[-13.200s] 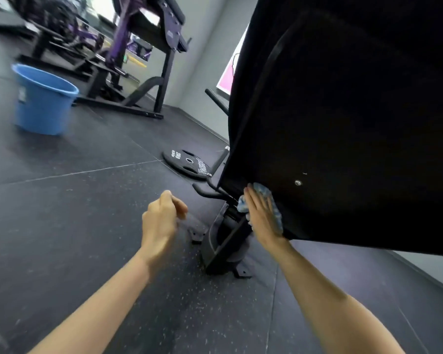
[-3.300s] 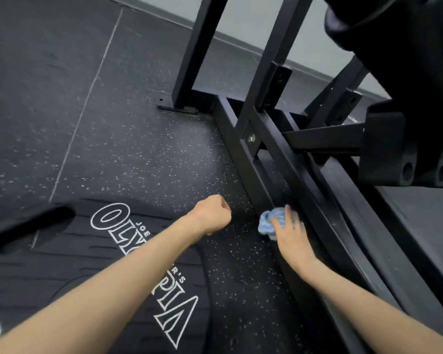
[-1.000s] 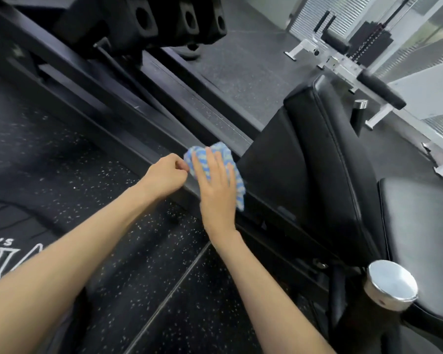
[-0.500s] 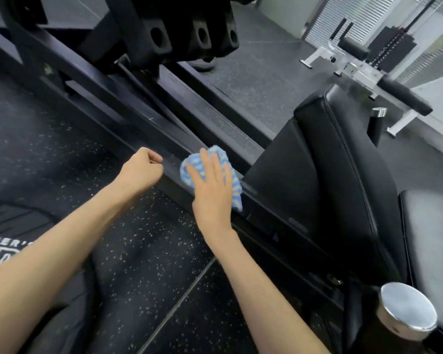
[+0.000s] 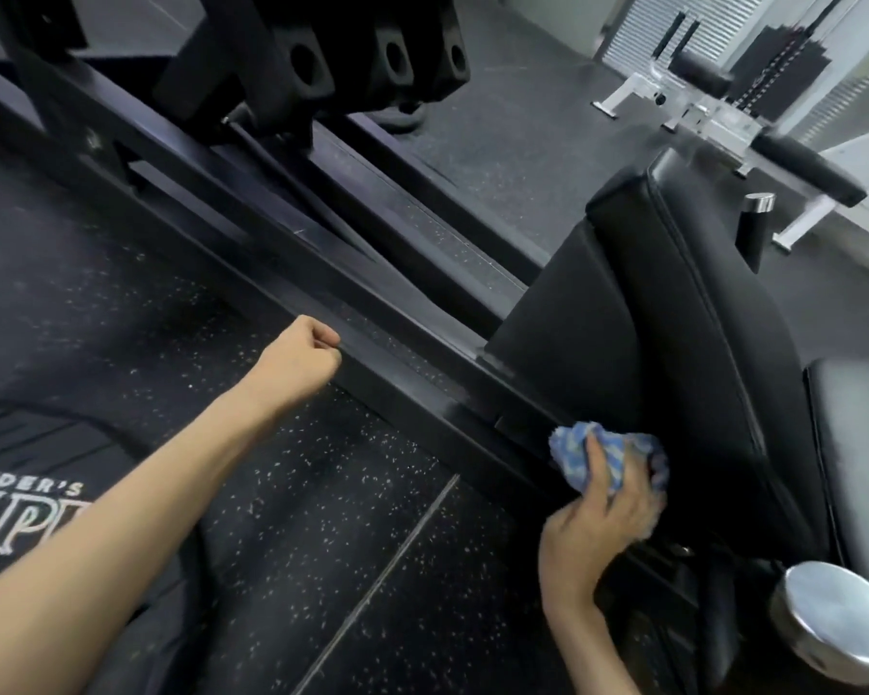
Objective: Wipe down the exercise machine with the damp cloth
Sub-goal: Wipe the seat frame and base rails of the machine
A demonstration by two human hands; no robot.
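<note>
Presently: right hand (image 5: 604,514) gripping bunched cloth (image 5: 580,456) against frame rail (image 5: 412,388); left hand (image 5: 297,366) fisted, empty. Advised: firm, overlapping strokes.

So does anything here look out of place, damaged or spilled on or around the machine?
Nothing stands out. The right hand holds the blue cloth bunched against the black frame rail beside the padded backrest; the left hand is a fist. The pale flecks belong to the floor.

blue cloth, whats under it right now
The blue cloth lies against the black frame rail by the seat pad; the right hand grips it. The surface beneath is covered.
</note>
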